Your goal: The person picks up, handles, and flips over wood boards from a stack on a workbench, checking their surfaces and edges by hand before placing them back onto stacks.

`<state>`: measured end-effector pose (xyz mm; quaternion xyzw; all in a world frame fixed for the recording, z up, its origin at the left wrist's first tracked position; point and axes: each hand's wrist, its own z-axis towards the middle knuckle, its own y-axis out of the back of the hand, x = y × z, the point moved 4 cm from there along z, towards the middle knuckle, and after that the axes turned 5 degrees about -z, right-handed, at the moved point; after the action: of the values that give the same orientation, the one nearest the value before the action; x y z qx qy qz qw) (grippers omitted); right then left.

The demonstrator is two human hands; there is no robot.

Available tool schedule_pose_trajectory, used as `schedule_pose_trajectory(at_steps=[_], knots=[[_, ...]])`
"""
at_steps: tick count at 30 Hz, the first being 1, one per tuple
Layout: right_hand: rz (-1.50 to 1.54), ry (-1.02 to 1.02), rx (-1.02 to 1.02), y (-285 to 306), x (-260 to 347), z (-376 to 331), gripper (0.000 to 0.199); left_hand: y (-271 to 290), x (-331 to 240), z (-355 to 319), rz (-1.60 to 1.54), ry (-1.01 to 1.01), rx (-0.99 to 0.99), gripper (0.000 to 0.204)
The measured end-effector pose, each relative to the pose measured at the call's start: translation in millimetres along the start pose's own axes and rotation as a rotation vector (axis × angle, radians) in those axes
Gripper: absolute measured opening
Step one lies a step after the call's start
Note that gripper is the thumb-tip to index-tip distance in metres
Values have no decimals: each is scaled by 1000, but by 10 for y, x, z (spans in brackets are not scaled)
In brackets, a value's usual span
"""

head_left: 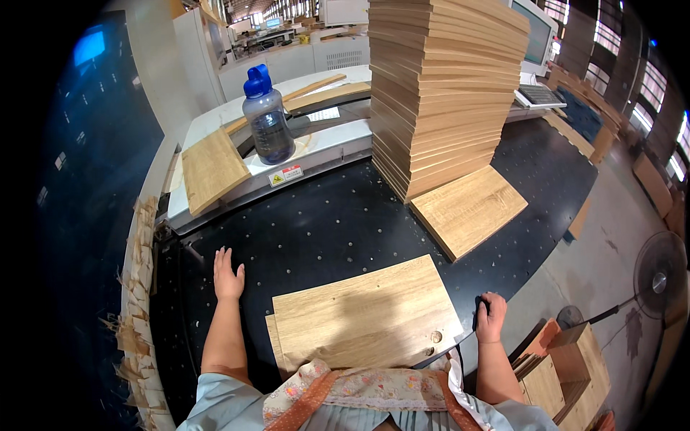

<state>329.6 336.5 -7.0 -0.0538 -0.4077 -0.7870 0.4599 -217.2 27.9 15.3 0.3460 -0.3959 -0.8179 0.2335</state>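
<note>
My left hand (pixel 228 276) is open, its fingers stretched out over the black table (pixel 316 233), left of the wood panels and holding nothing. In front of me lies a wood-grain panel (pixel 366 312) with two round holes near its lower right corner. Another panel (pixel 273 341) peeks out beneath its left edge. Just right of these panels, my right hand (pixel 491 316) is closed, with curled fingers on a small dark thing at the table's edge; its kind is unclear. Farther off rises a tall stack of panels (pixel 453 93), and at its foot lies a panel (pixel 471 208).
A water bottle with a blue lid (pixel 268 118) stands on the white machine ledge (pixel 338 140), beside a leaning board (pixel 213 169). A keyboard (pixel 540 96) and monitor (pixel 535 36) are behind the stack. At right stand a fan (pixel 659 280) and a pile of boards (pixel 575 373).
</note>
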Motion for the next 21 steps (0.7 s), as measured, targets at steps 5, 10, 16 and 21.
schedule_pose_trajectory(at_steps=[5, 10, 16, 21], knots=[[-2, 9, -6, 10, 22, 11, 18, -2, 9, 9, -3, 2, 1, 54], [1, -3, -8, 9, 22, 16, 18, -8, 21, 11, -11, 5, -1, 54], [10, -11, 25, 6, 7, 3, 18, 2, 28, -2, -10, 10, 1, 55], [5, -6, 13, 18, 19, 2, 18, 10, 26, -13, -13, 33, 6, 54]])
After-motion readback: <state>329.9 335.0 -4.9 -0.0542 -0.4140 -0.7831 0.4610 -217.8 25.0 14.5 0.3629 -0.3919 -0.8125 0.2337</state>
